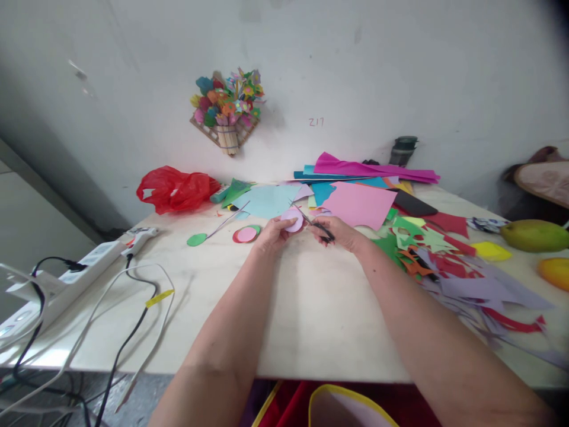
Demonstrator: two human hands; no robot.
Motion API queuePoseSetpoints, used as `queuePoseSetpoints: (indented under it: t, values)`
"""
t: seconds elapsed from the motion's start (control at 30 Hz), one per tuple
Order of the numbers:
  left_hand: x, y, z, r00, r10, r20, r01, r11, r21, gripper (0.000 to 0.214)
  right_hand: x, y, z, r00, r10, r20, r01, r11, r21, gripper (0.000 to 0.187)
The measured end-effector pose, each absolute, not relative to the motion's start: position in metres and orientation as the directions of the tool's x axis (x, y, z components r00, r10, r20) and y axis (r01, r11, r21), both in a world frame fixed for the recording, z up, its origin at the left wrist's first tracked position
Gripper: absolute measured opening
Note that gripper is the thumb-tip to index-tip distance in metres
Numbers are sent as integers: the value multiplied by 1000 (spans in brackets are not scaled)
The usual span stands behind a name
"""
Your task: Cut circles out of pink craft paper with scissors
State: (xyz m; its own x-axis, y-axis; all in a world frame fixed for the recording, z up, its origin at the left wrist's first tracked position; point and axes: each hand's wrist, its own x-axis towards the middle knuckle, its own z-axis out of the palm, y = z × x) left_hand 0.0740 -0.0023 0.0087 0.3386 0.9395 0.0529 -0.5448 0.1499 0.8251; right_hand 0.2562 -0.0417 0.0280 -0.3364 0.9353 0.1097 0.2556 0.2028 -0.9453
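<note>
Between the fingers of my left hand (272, 235) is a light purple paper circle (292, 220), with a bit of red showing at its edge. My right hand (336, 232) grips dark-handled scissors (326, 231), their blades pointing up and left beside the circle's right edge. Whether the blades touch the paper I cannot tell. Left of my left hand lie stacked paper circles (246, 233) in pink, red and green. Farther left is a green circle (197, 239) with a thin purple strip (227, 219) reaching away from it.
Behind my hands lie light blue (267, 200) and pink sheets (362, 204). Coloured scraps (444, 261) cover the right side, near a green mango (533, 235). A red plastic bag (178, 188) sits back left; a power strip (84, 267) with cables lines the left edge.
</note>
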Motion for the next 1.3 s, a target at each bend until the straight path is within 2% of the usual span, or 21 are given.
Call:
queuePoseSetpoints:
  t: [0.5, 0.7, 1.3]
  values:
    - [74, -2, 10, 331, 943, 30, -553, 168, 816, 19, 262, -37, 24, -358, 929, 89, 263, 191, -946, 16]
    - [73, 0, 7, 354, 933, 67, -575, 160, 802, 20, 259, -39, 26, -349, 933, 93, 225, 180, -958, 11]
    - [71, -3, 11, 356, 934, 31, -519, 170, 838, 16, 258, -39, 25, -360, 930, 69, 196, 147, -969, 14]
